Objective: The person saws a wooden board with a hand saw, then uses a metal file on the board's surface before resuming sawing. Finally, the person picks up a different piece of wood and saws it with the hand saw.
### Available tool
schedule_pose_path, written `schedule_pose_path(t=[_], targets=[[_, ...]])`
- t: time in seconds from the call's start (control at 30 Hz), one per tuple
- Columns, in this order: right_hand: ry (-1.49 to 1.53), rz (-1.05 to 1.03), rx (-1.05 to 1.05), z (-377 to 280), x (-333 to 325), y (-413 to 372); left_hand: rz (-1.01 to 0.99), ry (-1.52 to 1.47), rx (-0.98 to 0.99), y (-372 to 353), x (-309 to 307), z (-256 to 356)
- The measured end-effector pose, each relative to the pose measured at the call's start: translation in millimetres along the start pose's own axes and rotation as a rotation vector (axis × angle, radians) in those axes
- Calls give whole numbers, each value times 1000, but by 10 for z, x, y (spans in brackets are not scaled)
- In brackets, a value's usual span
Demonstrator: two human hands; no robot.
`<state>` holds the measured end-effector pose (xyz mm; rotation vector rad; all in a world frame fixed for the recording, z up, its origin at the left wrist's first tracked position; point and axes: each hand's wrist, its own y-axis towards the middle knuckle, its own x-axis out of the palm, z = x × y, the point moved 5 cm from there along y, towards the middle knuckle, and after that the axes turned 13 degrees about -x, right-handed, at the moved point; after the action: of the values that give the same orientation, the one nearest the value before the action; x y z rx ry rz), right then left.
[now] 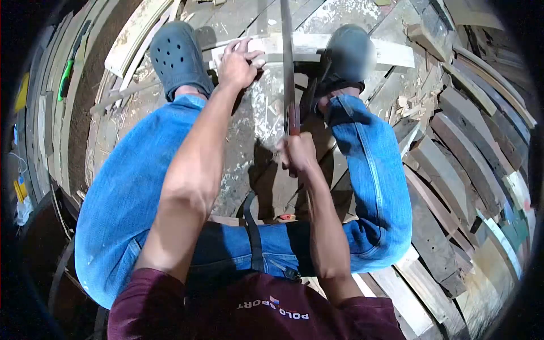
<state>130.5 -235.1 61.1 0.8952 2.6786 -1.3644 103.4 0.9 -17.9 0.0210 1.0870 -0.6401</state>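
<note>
A pale, slightly curved wooden board (303,44) lies across the floor between the two shoes. My left hand (238,67) grips it near its left part, with the fingers reaching over its top. My right hand (300,151) is closed around the reddish-brown handle of a long narrow saw (288,62), seen almost edge-on. The saw points away from me and crosses over the board to the right of my left hand. Its teeth cannot be made out. The right clog (348,54) rests on the board's right part; the left clog (177,56) is beside its left end.
Stacked curved wooden pieces (464,153) fill the right side. Long boards (73,107) stand at the left, with a green-handled tool (66,79) on them. Wood chips (422,105) and dust lie on the worn plank floor (241,150). A dark strap (252,226) hangs at my waist.
</note>
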Motion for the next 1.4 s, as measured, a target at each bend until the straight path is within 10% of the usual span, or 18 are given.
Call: schedule_pose_path(t=[0.07, 0.1, 0.17, 0.33, 0.5, 0.53, 0.63, 0.73, 0.8, 0.83, 0.93, 1.4], targets=[[42, 68, -95, 204, 97, 20, 12, -11, -12, -15, -15, 3], [-223, 93, -531, 487, 164, 41, -25, -21, -12, 23, 36, -27], [112, 21, -2, 1003, 243, -217, -47, 2, -36, 3, 6, 0], [-95, 20, 4, 133, 6, 122, 15, -37, 2, 55, 100, -74], [-60, 11, -284, 914, 262, -257, -11, 40, -5, 20, 20, -10], [-75, 38, 13, 820, 194, -419, -10, 51, -8, 14, 1, 3], [-98, 55, -340, 777, 199, 147, -21, 16, 19, 32, -2, 25], [11, -43, 29, 74, 85, -63, 4, -38, 36, 20, 19, -32], [-167, 36, -540, 486, 209, -446, -25, -41, 14, 43, 45, -38], [-3, 142, -106, 734, 207, -534, -58, -2, -49, 10, -38, 24], [-170, 36, 63, 968, 221, -374, -66, -27, -30, 29, -16, 23], [184, 21, -201, 492, -56, -535, 20, 21, 29, 99, 123, -117]])
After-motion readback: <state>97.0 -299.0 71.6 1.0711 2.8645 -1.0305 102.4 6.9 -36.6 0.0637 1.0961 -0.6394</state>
